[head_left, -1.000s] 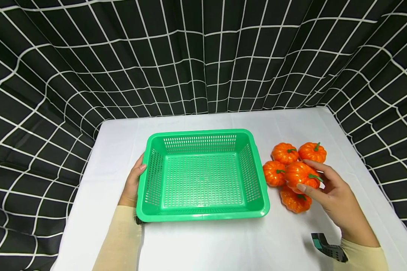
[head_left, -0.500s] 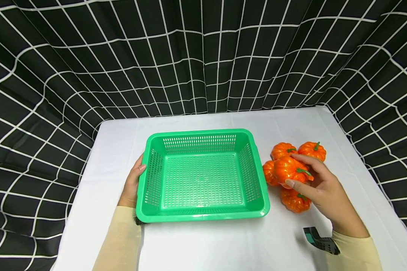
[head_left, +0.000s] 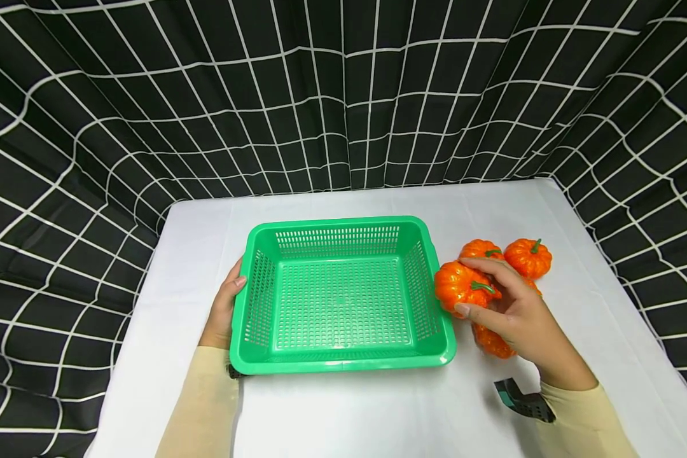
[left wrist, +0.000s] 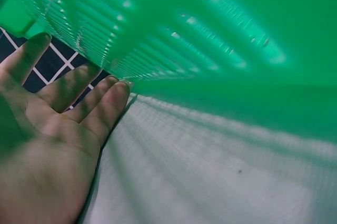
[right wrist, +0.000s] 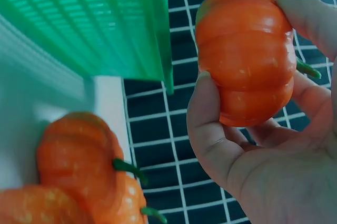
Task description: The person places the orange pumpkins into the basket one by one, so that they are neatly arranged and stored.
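While my left hand (head_left: 223,312) rests with fingers extended against the left side of the green perforated plastic basket (head_left: 343,366), my right hand (head_left: 525,317) grips a glossy, ribbed, green-stemmed orange pumpkin (head_left: 457,286) just by its right rim. I judge the pumpkin light, stiff, rather slick, best held round its fat sides, not the stem. Similar orange pumpkins (head_left: 528,257) sit to the right on the white-covered table (head_left: 343,416); a black, white-gridded curtain (head_left: 323,114) hangs at the far side.

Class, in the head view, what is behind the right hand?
Behind the right hand, orange pumpkins peek out. The hand and its held pumpkin cover the rest, so I cannot count them.
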`<move>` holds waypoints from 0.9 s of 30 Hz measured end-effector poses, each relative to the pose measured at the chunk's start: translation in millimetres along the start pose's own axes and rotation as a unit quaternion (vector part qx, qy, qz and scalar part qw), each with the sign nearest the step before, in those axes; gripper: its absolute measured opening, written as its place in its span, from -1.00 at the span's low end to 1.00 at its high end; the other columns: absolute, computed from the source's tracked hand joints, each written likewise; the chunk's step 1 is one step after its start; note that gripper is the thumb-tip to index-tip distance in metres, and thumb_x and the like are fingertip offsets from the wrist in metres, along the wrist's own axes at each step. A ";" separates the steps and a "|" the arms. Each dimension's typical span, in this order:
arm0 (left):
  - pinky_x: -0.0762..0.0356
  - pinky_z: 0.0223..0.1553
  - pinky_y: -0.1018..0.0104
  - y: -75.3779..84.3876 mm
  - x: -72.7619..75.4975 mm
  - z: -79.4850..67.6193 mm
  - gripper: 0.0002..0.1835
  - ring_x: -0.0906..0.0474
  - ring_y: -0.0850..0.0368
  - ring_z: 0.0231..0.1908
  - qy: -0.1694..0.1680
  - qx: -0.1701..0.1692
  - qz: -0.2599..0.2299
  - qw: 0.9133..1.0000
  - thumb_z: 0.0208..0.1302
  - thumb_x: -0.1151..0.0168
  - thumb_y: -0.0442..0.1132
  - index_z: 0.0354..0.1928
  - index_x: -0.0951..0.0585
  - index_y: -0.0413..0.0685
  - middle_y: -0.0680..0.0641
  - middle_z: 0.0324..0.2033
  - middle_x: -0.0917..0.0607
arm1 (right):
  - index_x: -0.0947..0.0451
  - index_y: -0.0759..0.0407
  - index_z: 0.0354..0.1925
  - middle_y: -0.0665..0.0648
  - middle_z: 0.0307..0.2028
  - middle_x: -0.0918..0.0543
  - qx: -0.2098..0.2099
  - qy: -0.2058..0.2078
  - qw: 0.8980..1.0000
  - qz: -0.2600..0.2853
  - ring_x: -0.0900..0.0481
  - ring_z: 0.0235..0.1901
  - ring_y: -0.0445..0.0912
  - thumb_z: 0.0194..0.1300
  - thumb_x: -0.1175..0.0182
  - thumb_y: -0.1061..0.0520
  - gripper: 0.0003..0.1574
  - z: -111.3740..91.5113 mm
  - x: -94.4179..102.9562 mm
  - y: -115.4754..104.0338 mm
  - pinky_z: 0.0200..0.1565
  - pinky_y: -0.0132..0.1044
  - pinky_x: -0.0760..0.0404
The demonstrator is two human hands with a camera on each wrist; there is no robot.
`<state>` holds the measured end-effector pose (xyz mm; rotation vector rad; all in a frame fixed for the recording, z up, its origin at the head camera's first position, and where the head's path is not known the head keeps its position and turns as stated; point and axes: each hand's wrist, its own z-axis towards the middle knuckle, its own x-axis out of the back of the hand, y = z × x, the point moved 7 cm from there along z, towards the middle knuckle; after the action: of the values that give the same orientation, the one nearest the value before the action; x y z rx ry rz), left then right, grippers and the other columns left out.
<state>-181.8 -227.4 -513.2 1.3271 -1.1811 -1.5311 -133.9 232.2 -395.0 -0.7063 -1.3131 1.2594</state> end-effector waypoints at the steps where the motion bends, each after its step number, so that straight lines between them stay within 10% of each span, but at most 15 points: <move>1: -0.60 0.24 0.13 0.2 0.1 -0.3 -0.24 -0.43 -0.25 0.36 0.001 0.000 0.000 1.000 0.52 0.24 -0.19 0.75 -0.19 0.16 -0.19 0.60 -0.34 | -0.48 0.24 0.50 0.22 0.37 -0.50 0.002 -0.003 1.000 -0.003 -0.60 0.19 0.02 0.23 -0.46 0.57 -0.08 1.7 -2.2 -0.9 0.04 -0.34 -0.71; 27: -0.63 0.20 0.16 -6.4 6.8 1.7 -0.22 -0.45 -0.19 0.35 0.022 0.010 0.014 1.000 0.50 0.22 -0.16 0.77 -0.16 0.17 -0.13 0.60 -0.34 | -0.57 0.01 0.44 0.06 0.36 -0.52 0.046 -0.081 0.996 0.006 -0.49 0.24 0.07 0.25 -0.55 0.40 -0.15 37.2 -60.8 -32.7 -0.05 -0.25 -0.71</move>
<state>-184.4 -231.9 -521.1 1.3437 -1.1856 -1.4666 -148.8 157.7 -375.6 -0.5568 -1.3741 1.4020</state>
